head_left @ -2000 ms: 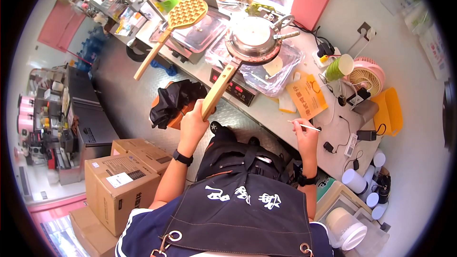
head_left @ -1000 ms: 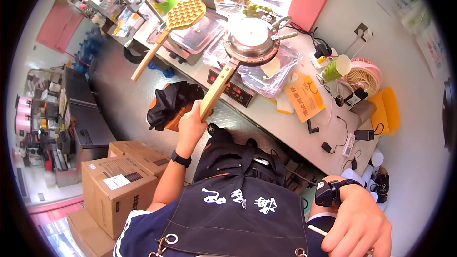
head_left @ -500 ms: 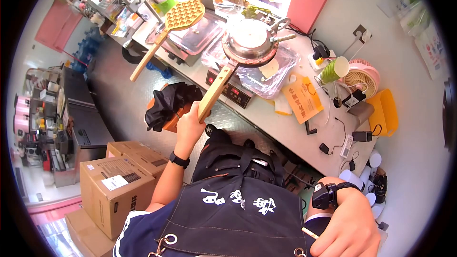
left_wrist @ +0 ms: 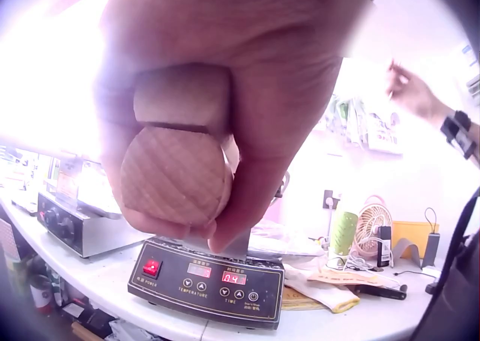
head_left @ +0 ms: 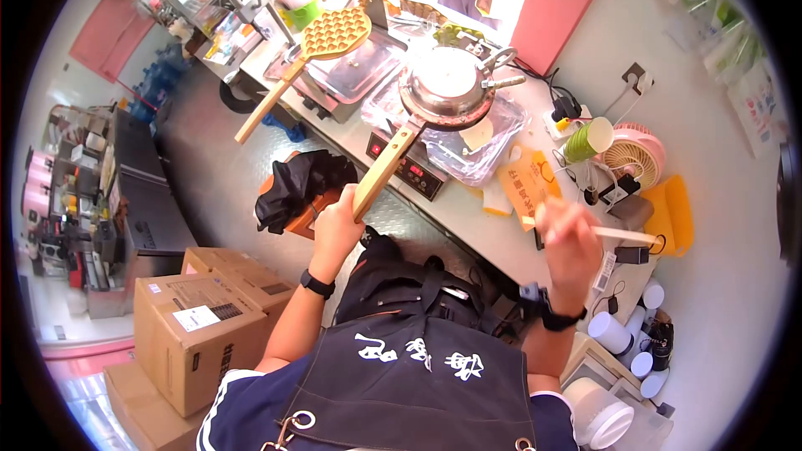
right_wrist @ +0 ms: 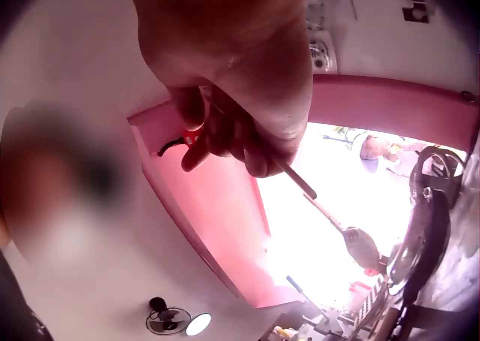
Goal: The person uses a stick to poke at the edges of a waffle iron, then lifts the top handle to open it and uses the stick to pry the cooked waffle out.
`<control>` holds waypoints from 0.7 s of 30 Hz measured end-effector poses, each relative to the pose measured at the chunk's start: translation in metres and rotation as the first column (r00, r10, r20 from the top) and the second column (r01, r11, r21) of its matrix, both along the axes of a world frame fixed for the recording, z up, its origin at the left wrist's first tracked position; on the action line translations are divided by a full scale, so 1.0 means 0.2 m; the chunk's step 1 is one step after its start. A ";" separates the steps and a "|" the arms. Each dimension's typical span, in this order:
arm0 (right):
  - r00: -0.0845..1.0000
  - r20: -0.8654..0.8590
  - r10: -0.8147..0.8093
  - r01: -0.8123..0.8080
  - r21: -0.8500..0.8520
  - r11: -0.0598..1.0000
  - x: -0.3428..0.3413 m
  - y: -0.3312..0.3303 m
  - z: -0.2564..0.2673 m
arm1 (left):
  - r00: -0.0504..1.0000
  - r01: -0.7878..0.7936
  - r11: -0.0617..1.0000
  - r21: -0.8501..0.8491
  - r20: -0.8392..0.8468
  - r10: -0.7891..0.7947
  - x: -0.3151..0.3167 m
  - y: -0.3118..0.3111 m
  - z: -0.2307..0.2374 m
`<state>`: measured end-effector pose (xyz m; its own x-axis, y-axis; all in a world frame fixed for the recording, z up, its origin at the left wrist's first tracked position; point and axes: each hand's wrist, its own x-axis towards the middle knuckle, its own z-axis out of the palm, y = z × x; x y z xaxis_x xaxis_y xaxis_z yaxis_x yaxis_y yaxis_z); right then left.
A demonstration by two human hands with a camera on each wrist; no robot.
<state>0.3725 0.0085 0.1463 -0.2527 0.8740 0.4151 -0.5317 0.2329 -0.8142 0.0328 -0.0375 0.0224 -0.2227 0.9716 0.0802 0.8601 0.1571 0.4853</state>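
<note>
My left hand (head_left: 336,224) grips the wooden handles (head_left: 388,169) of a round metal waffle iron (head_left: 447,88), which lies closed on its heater. In the left wrist view the two handle halves (left_wrist: 178,174) are pressed together inside the curled fingers. My right hand (head_left: 570,249) is raised near the front edge of the counter at the right, blurred in the head view. It pinches a thin pale stick (head_left: 626,235), whose end also shows below the fingers as a stick (right_wrist: 300,180) in the right wrist view.
The heater's control panel (left_wrist: 206,282) shows lit red digits. An opened bubble-waffle mould (head_left: 336,32) stands left of it. On the counter's right are an orange paper bag (head_left: 525,179), green cups (head_left: 588,140), a pink fan (head_left: 639,150) and a yellow bin (head_left: 671,217). Cardboard boxes (head_left: 196,334) stand behind left.
My right hand was over the counter edge, then dropped low beside the apron, and is now raised back toward the counter with the stick. The left hand keeps its grip on the handles.
</note>
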 end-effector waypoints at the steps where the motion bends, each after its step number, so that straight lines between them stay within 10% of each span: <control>1: 0.996 -0.088 -0.006 -0.005 -0.119 0.993 -0.02 0.09 -0.15 | 1.000 0.003 1.000 -0.006 -0.003 -0.003 0.00 0.00 0.00; 6: 0.983 -0.004 -0.182 0.149 -0.556 0.818 -0.15 0.35 -0.69 | 1.000 -0.002 1.000 -0.023 -0.014 0.002 0.00 0.00 0.01; 21: 0.903 0.308 -0.298 0.427 -0.585 0.689 -0.31 0.65 -0.98 | 0.997 -0.020 0.996 -0.085 0.069 0.026 0.01 0.01 0.03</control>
